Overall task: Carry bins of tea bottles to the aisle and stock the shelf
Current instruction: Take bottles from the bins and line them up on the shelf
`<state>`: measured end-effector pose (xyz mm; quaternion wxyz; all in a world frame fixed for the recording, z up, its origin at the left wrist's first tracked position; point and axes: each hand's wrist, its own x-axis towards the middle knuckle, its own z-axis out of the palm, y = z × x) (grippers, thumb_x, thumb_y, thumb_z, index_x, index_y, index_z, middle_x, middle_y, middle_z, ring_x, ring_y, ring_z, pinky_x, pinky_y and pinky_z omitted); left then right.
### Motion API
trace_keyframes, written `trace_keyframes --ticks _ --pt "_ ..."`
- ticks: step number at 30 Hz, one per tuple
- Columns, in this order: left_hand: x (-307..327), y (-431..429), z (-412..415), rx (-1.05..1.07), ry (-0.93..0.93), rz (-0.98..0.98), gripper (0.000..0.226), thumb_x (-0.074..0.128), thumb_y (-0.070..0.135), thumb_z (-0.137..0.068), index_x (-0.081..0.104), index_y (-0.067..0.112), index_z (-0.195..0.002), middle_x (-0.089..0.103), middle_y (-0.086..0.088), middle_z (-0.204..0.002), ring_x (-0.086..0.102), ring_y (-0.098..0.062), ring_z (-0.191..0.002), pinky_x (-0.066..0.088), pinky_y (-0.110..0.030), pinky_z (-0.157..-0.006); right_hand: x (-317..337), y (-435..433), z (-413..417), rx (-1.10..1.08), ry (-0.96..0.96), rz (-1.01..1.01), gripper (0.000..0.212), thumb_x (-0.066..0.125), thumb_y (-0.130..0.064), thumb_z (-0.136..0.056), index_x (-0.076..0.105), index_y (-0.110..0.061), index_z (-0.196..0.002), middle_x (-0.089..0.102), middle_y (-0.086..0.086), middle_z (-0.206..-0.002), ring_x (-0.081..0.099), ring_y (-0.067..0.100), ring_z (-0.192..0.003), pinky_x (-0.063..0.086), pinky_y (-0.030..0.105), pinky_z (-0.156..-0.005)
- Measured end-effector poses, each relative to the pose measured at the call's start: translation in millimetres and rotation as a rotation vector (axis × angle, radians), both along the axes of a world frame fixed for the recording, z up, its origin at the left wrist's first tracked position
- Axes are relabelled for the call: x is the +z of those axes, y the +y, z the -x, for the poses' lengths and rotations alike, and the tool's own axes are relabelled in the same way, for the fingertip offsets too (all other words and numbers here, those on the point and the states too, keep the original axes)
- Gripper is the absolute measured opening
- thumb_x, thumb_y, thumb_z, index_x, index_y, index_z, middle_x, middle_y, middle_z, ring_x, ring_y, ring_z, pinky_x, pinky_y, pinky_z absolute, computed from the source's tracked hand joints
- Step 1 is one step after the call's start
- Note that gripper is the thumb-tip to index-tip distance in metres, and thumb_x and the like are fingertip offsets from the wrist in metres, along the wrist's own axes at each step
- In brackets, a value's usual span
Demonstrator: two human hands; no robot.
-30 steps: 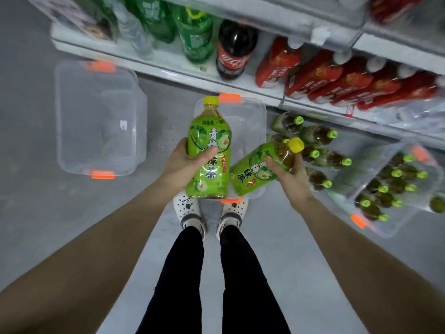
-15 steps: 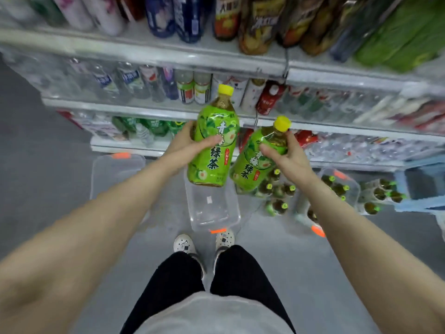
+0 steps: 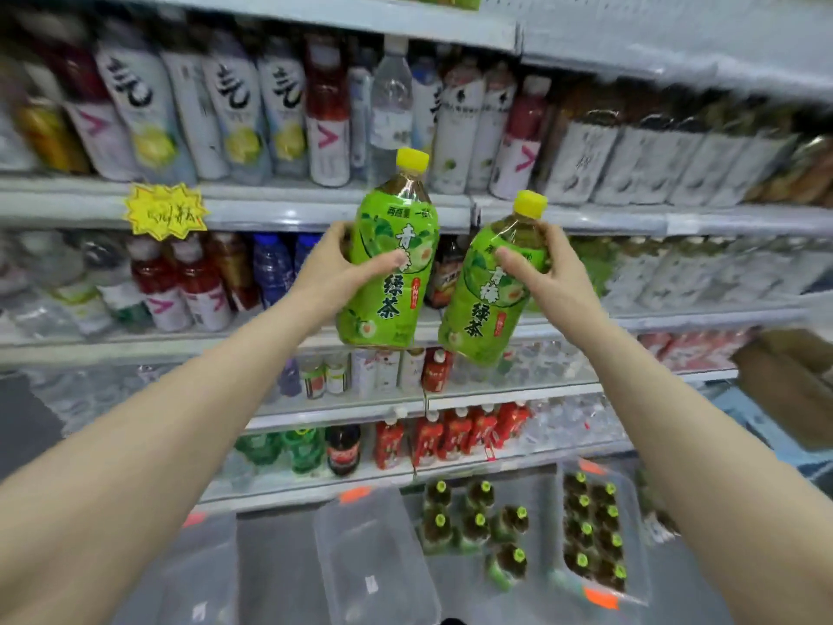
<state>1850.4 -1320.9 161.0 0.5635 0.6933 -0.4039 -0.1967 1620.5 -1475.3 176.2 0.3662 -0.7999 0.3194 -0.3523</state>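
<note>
Each hand holds a large green tea bottle with a yellow cap, raised in front of the drink shelves. My left hand (image 3: 336,268) grips the left bottle (image 3: 390,259) around its middle, upright. My right hand (image 3: 547,275) grips the right bottle (image 3: 489,290) near its shoulder, tilted slightly right. Both bottles hang level with the second shelf (image 3: 279,209). On the floor below, a clear bin (image 3: 631,593) with orange latches holds several green-capped tea bottles. More tea bottles (image 3: 478,521) stand loose beside it.
Shelves full of assorted drink bottles fill the view. Two clear bins (image 3: 374,566) with nothing in them sit on the grey floor at lower left and centre. A yellow price tag (image 3: 164,212) hangs on the second shelf edge. A cardboard box (image 3: 789,381) stands at right.
My view tilted up from the floor to the shelves. Both hands rose with their bottles from knee height to the upper shelves, and the right bottle turned from lying sideways to nearly upright.
</note>
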Motion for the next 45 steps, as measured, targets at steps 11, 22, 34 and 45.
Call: trace_keyframes --ticks 11,22,34,45 --pt "154.4 -45.9 7.0 -0.002 -0.105 0.252 0.092 0.081 0.072 -0.049 0.056 0.028 -0.125 0.069 0.009 -0.114 0.068 -0.012 -0.103 0.056 -0.044 -0.092 177.2 -61.7 -6.8 0.033 -0.230 0.201 0.050 0.066 -0.059 -0.084 0.050 -0.039 -0.126 0.062 -0.008 -0.118 0.065 0.014 -0.101 0.055 0.043 -0.089" --pt "247.3 -129.7 5.6 0.226 -0.242 0.408 0.114 0.073 0.069 -0.064 0.026 0.017 -0.155 0.039 -0.007 -0.153 0.040 -0.019 -0.134 0.037 -0.042 -0.110 313.4 -194.1 -53.6 0.192 -0.436 0.293 0.045 0.074 -0.045 -0.083 0.054 -0.027 -0.119 0.068 -0.001 -0.106 0.070 0.003 -0.079 0.057 0.026 -0.069" --pt "275.1 -194.9 -4.5 0.340 -0.215 0.422 0.100 0.075 0.058 -0.074 0.029 0.017 -0.152 0.045 -0.003 -0.146 0.047 -0.017 -0.120 0.040 -0.036 -0.101 304.3 -302.9 -158.9 0.190 -0.448 0.222 0.061 0.072 -0.059 -0.075 0.054 -0.026 -0.124 0.060 0.003 -0.125 0.066 0.022 -0.103 0.055 0.049 -0.093" --pt "275.6 -221.0 -16.9 0.366 -0.221 0.406 0.113 0.073 0.067 -0.060 0.030 0.019 -0.152 0.049 0.009 -0.123 0.052 -0.018 -0.120 0.044 -0.040 -0.102 292.8 -296.9 -152.9 -0.050 0.081 0.802 0.105 0.079 -0.051 -0.076 0.015 -0.026 -0.155 0.037 0.022 -0.147 0.044 0.039 -0.130 0.043 0.052 -0.104"
